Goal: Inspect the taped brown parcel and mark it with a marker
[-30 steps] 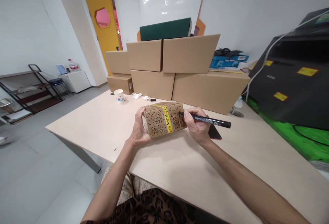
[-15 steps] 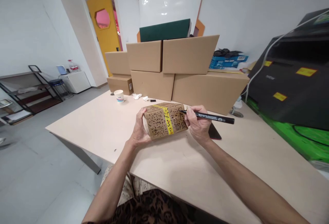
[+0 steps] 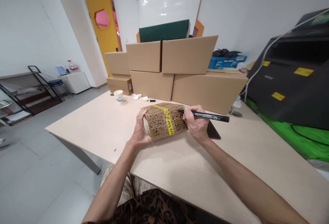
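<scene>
A small cardboard box (image 3: pixel 157 123), covered in black marks and crossed by a strip of yellow tape (image 3: pixel 169 122), is tilted above the table. My left hand (image 3: pixel 140 128) grips its left end, thumb at the upper edge and fingers underneath. In my right hand (image 3: pixel 196 124) is a black marker (image 3: pixel 212 116), pinched like a pen, its tip at the upper right of the box's front face. The right hand's fingers are close against the box's right end. The marker's black cap (image 3: pixel 152 100) lies on the table behind the box.
A paper cup (image 3: pixel 118 96) and crumpled tissues (image 3: pixel 137 96) stand at the table's far side. Behind them rise stacked cartons (image 3: pixel 190 56) with a green box (image 3: pixel 164 31) on top. A dark flat phone-like object (image 3: pixel 214 131) lies beside my right hand. A large black machine (image 3: pixel 295 76) is at right.
The marker tip has shifted slightly over the box's right part, and the marker's angle has varied a little. Both hands keep their holds.
</scene>
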The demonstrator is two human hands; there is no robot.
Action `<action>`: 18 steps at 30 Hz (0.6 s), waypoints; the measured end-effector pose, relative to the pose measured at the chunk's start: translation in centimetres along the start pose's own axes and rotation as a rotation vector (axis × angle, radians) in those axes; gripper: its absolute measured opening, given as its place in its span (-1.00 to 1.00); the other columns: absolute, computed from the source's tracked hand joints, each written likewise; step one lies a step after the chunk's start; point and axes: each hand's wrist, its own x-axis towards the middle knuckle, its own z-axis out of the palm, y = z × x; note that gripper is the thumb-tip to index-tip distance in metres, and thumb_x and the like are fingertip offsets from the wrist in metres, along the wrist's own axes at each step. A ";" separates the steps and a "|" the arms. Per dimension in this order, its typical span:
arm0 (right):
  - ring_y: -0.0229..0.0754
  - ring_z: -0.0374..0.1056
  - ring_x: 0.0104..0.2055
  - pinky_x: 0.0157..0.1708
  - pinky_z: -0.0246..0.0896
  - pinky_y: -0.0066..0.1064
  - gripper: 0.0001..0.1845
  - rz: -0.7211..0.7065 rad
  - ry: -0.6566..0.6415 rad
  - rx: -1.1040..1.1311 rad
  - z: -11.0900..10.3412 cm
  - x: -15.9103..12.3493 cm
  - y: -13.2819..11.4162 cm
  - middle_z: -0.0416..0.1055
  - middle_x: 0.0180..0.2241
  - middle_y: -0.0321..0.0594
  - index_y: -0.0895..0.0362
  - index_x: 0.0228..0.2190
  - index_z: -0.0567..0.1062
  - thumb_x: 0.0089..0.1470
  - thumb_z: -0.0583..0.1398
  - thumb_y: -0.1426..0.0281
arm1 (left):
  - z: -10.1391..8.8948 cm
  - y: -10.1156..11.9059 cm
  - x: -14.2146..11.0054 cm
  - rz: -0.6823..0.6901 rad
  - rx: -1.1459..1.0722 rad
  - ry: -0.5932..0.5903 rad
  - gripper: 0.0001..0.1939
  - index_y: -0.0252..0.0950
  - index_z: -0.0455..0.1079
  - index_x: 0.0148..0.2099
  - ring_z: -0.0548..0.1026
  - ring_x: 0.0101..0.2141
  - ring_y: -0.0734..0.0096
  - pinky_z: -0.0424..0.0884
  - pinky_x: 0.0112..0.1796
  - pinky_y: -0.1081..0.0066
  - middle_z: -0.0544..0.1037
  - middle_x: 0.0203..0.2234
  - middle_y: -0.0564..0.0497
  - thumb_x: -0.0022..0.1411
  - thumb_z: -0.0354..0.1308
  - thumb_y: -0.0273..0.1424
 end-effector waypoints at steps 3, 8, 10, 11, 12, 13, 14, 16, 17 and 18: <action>-0.32 0.23 -0.60 -0.52 0.21 -0.41 -0.55 0.030 -0.017 0.104 0.0 -0.1 0.1 0.36 -0.59 -0.44 0.04 -0.37 0.43 0.16 0.35 -0.06 | 0.0 0.1 0.1 -0.001 0.017 0.001 0.39 -0.12 -0.15 0.54 0.24 0.36 -0.38 0.28 0.28 -0.39 0.18 0.34 -0.35 -0.15 0.54 0.10; -0.30 0.25 -0.55 -0.49 0.22 -0.41 -0.62 -0.043 -0.058 0.024 -0.1 0.1 -0.2 0.38 -0.53 -0.39 0.05 -0.36 0.51 0.16 0.37 0.01 | 0.1 0.5 0.3 0.001 0.016 0.010 0.36 -0.14 -0.13 0.53 0.23 0.37 -0.38 0.27 0.29 -0.37 0.19 0.34 -0.35 -0.12 0.52 0.13; -0.29 0.26 -0.53 -0.49 0.21 -0.40 -0.62 -0.059 -0.054 -0.022 -0.2 0.1 -0.3 0.38 -0.52 -0.37 0.06 -0.38 0.52 0.17 0.36 0.01 | 0.2 0.7 0.3 0.001 0.011 0.014 0.32 -0.16 -0.13 0.53 0.21 0.38 -0.39 0.25 0.30 -0.38 0.17 0.34 -0.36 -0.07 0.51 0.10; -0.29 0.26 -0.54 -0.49 0.21 -0.40 -0.62 -0.049 -0.055 -0.016 -0.2 0.1 -0.2 0.38 -0.53 -0.38 0.05 -0.37 0.52 0.18 0.35 0.00 | 0.2 0.8 0.3 0.004 0.009 0.014 0.31 -0.17 -0.13 0.53 0.20 0.39 -0.38 0.24 0.30 -0.38 0.17 0.35 -0.37 -0.06 0.50 0.09; -0.29 0.26 -0.55 -0.49 0.22 -0.39 -0.61 -0.033 -0.060 0.006 -0.2 0.1 -0.2 0.38 -0.54 -0.39 0.05 -0.36 0.52 0.18 0.35 -0.01 | 0.2 0.8 0.4 0.011 0.009 0.014 0.31 -0.18 -0.14 0.53 0.19 0.39 -0.38 0.24 0.30 -0.37 0.17 0.35 -0.37 -0.05 0.50 0.08; -0.29 0.27 -0.55 -0.48 0.24 -0.39 -0.61 -0.017 -0.066 0.032 -0.2 0.1 -0.1 0.38 -0.54 -0.40 0.05 -0.35 0.52 0.17 0.35 -0.02 | 0.1 0.9 0.4 0.019 0.010 0.013 0.31 -0.18 -0.14 0.53 0.19 0.39 -0.37 0.24 0.31 -0.36 0.17 0.34 -0.37 -0.05 0.50 0.08; -0.29 0.28 -0.55 -0.46 0.25 -0.39 -0.61 -0.010 -0.069 0.052 -0.2 0.1 -0.1 0.39 -0.54 -0.40 0.04 -0.34 0.52 0.16 0.36 -0.02 | 0.1 0.9 0.4 0.025 0.014 0.013 0.31 -0.18 -0.14 0.53 0.20 0.39 -0.36 0.25 0.31 -0.35 0.17 0.34 -0.36 -0.05 0.49 0.08; -0.28 0.32 -0.52 -0.42 0.29 -0.37 -0.61 -0.030 -0.066 0.050 -0.2 0.1 0.0 0.41 -0.51 -0.38 0.04 -0.34 0.55 0.13 0.38 -0.01 | 0.1 0.9 0.4 0.032 0.031 0.012 0.32 -0.17 -0.15 0.53 0.22 0.38 -0.36 0.25 0.30 -0.35 0.18 0.34 -0.35 -0.07 0.50 0.09; -0.27 0.34 -0.49 -0.40 0.31 -0.36 -0.62 -0.047 -0.066 0.028 -0.2 0.1 -0.1 0.43 -0.49 -0.35 0.05 -0.35 0.56 0.12 0.39 -0.01 | 0.1 0.9 0.5 0.035 0.042 0.011 0.32 -0.17 -0.15 0.53 0.22 0.37 -0.36 0.25 0.30 -0.37 0.18 0.33 -0.35 -0.07 0.50 0.08; -0.26 0.35 -0.47 -0.38 0.32 -0.35 -0.62 -0.061 -0.065 0.006 -0.2 0.2 -0.1 0.44 -0.48 -0.34 0.05 -0.36 0.56 0.11 0.39 -0.01 | 0.1 0.9 0.5 0.039 0.052 0.011 0.32 -0.17 -0.15 0.53 0.22 0.37 -0.37 0.25 0.29 -0.39 0.18 0.33 -0.35 -0.07 0.51 0.07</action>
